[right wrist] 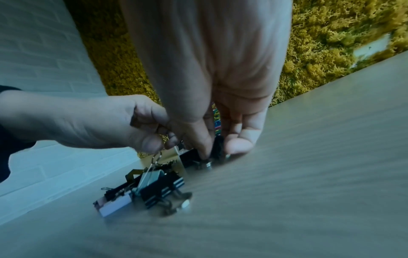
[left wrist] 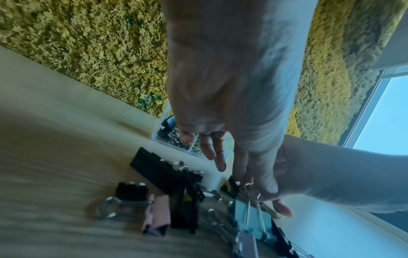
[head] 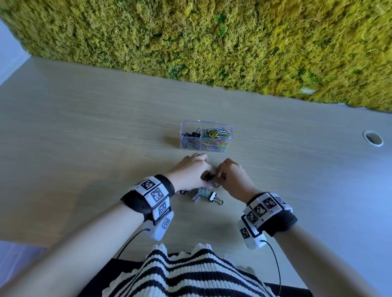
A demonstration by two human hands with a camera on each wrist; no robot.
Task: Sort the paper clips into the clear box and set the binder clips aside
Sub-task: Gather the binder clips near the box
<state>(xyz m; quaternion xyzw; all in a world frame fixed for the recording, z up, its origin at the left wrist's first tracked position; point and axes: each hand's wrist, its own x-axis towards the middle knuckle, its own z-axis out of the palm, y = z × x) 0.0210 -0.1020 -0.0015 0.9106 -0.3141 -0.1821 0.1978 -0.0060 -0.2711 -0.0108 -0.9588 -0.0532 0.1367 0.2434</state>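
Note:
A clear box point(head: 228, 126) stands mid-table. Its left compartment holds black binder clips point(head: 191, 138) and its right one coloured paper clips point(head: 216, 135). Just in front of it my two hands meet over a pile of binder clips point(head: 203, 193) lying on the table. My left hand point(head: 205, 173) pinches the wire handle of a pale blue binder clip point(left wrist: 251, 214), also shown in the right wrist view point(right wrist: 154, 175). My right hand point(right wrist: 220, 150) pinches a small black binder clip point(right wrist: 218, 144) between thumb and finger, low over the table.
The wooden table point(head: 74, 132) runs back to a moss wall point(head: 206, 33). A round cable hole point(head: 372, 138) lies at the right. Black, pink and striped binder clips point(right wrist: 159, 192) are heaped near the table's front edge.

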